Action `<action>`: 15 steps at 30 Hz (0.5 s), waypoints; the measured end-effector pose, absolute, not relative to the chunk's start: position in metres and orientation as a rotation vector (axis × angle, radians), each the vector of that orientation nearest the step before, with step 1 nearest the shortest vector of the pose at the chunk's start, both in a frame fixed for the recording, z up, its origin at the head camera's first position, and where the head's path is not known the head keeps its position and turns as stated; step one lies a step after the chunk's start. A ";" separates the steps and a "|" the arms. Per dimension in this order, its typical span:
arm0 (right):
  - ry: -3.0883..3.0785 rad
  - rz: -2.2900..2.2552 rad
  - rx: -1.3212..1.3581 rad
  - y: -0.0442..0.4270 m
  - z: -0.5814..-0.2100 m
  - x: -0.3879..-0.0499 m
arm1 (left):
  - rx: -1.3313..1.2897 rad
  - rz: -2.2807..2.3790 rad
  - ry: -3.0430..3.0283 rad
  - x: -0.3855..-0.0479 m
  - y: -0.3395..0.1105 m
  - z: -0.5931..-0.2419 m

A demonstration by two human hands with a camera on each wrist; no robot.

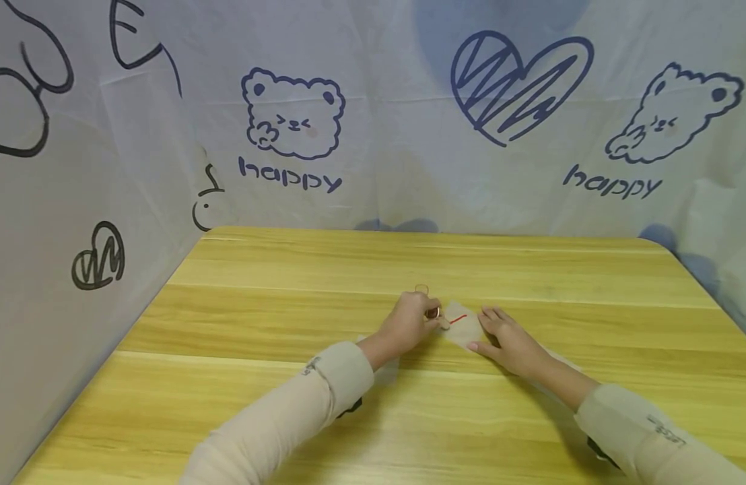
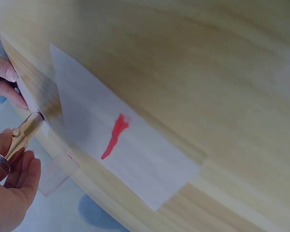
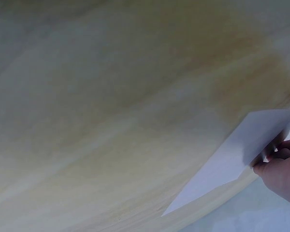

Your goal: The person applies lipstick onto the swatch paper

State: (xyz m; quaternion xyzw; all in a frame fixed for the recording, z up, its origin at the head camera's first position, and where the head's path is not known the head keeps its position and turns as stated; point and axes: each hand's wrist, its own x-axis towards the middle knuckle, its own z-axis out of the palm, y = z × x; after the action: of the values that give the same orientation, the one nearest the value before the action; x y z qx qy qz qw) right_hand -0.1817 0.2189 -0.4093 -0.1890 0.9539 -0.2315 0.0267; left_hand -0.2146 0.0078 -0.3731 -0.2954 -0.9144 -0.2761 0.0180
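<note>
A: Head view first: what has the left hand [image 1: 407,318] got?

B: A small metal piece [image 1: 433,313], pinched between thumb and curled fingers, just left of the middle sheet [image 1: 464,327]. Its end sits at that sheet's left corner; whether it bites the paper, I can't tell.

A: And the right hand [image 1: 511,342]?

B: Fingers fairly straight, thumb spread away from them, resting on the middle sheet's right edge.

A: What else is there?

B: The middle sheet lies on the table [image 1: 227,323], between the 2 hands, with 1 red line [image 1: 458,319] on it. The left sheet [image 1: 386,374] is left of it and nearer the person, partly under the left arm. Well beyond it hangs a backdrop [image 1: 403,121] with 2 bears [image 1: 294,114] and a big heart [image 1: 521,87].

A: Left wrist view?

B: The metal piece shows gold — held near its back end, its front at the middle sheet's edge. The left sheet carries 1 red stroke [image 2: 116,135].

A: Right wrist view?

B: A right sheet [image 3: 222,169], long and pale, right of the middle sheet. The right hand is partly cut off — I can't tell whether it touches this sheet.
</note>
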 end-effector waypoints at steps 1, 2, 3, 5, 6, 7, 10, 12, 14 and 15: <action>2.947 -0.716 -0.582 0.219 -0.409 -0.182 | -0.917 -0.850 -2.843 -0.214 0.007 -0.373; 2.947 -0.720 -0.583 0.219 -0.409 -0.182 | -0.918 -0.845 -2.845 -0.214 0.007 -0.372; 2.947 -0.723 -0.585 0.219 -0.409 -0.182 | -0.919 -0.835 -2.847 -0.214 0.006 -0.372; 2.949 -0.726 -0.589 0.219 -0.410 -0.182 | -0.920 -0.821 -2.845 -0.214 0.006 -0.372; 2.951 -0.725 -0.593 0.219 -0.410 -0.182 | -0.921 -0.816 -2.843 -0.214 0.005 -0.372; 2.952 -0.725 -0.595 0.219 -0.410 -0.182 | -0.921 -0.816 -2.840 -0.214 0.005 -0.372; 2.955 -0.721 -0.599 0.219 -0.411 -0.183 | -0.926 -0.815 -2.830 -0.214 0.004 -0.372; 2.958 -0.720 -0.601 0.220 -0.411 -0.183 | -0.927 -0.826 -2.831 -0.214 0.003 -0.372; 2.960 -0.718 -0.604 0.220 -0.412 -0.183 | -0.928 -0.833 -2.835 -0.213 0.002 -0.371; 2.963 -0.715 -0.606 0.220 -0.412 -0.184 | -0.928 -0.836 -2.838 -0.213 0.002 -0.371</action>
State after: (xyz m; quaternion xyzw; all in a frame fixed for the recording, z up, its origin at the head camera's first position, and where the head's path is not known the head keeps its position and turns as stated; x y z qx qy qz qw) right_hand -0.1836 0.2197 -0.4118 -0.1951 0.9533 -0.2300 0.0168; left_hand -0.2133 0.0020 -0.3710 -0.2993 -0.9151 -0.2696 0.0204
